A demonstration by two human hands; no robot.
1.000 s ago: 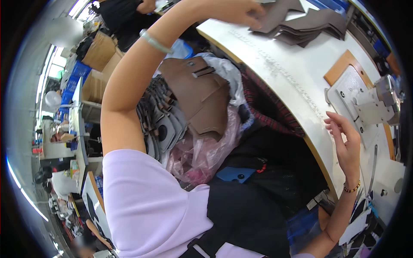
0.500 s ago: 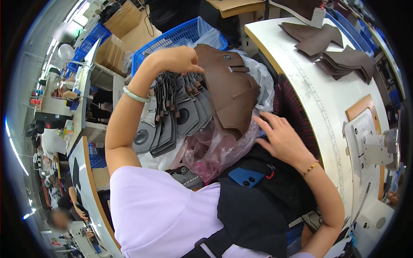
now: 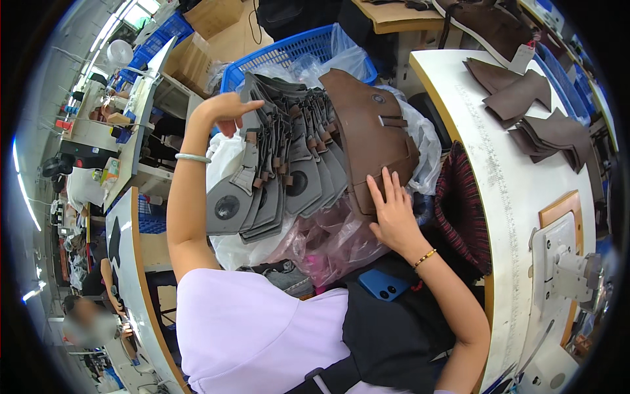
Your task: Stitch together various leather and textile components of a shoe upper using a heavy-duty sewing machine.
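Note:
A large brown leather-like panel [image 3: 364,128] with a round eyelet and a slot lies over a plastic-lined heap in front of me. My right hand [image 3: 396,220] rests on its near edge, fingers stretched flat. Left of the panel, several grey pieces [image 3: 303,185] with dark round patches and small brown tabs lie fanned in an overlapping row. Beside their far left end is my left hand [image 3: 226,110], thumb held out from bent fingers, with nothing visible in it; part of its fingers is hidden.
The heap borders a blue plastic basket [image 3: 289,56] with clear bags. At right, a white worktable [image 3: 482,177] carries brown cut pieces [image 3: 548,138] and a sewing machine [image 3: 567,276]. A blue phone [image 3: 380,285] lies on my lap. At far left, another person sits at a machine.
My left hand has left the brown panel and moved left over the grey pieces. My right hand has come from beside the panel to lie on it. The view has shifted.

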